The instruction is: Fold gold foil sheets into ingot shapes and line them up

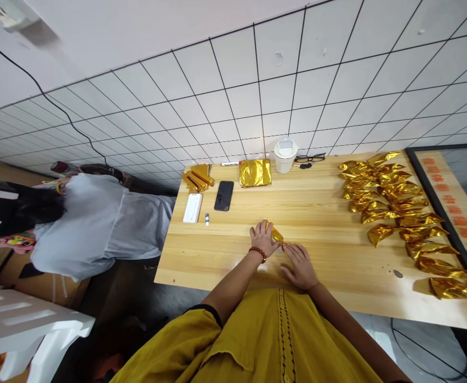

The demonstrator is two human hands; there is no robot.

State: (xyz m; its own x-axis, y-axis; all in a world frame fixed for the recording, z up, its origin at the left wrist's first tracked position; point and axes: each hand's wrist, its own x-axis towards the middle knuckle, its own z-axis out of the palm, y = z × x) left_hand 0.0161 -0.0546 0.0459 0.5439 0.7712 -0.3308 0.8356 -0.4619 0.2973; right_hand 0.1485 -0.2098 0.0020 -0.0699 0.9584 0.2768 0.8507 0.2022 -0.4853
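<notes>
A small folded piece of gold foil [275, 232] lies on the wooden table in front of me. My left hand [262, 239], with a red bead bracelet at the wrist, holds it down between fingers and thumb, covering its left side. Just to the right, my right hand [300, 267] rests nearly flat with its fingers stretched out. Its fingertips reach the narrow lower end of the foil, and its thumb stands apart. What lies beneath my left palm is hidden.
Twisted gold foil pieces [411, 219] lie in rows at the right. Along the back are a gold foil stack [255, 173], foil strips [198, 178], a white lidded cup [285, 157] and glasses [311, 158]. A black phone [224, 196] and white power bank [193, 208] lie left. Another person [97, 221] sits beyond.
</notes>
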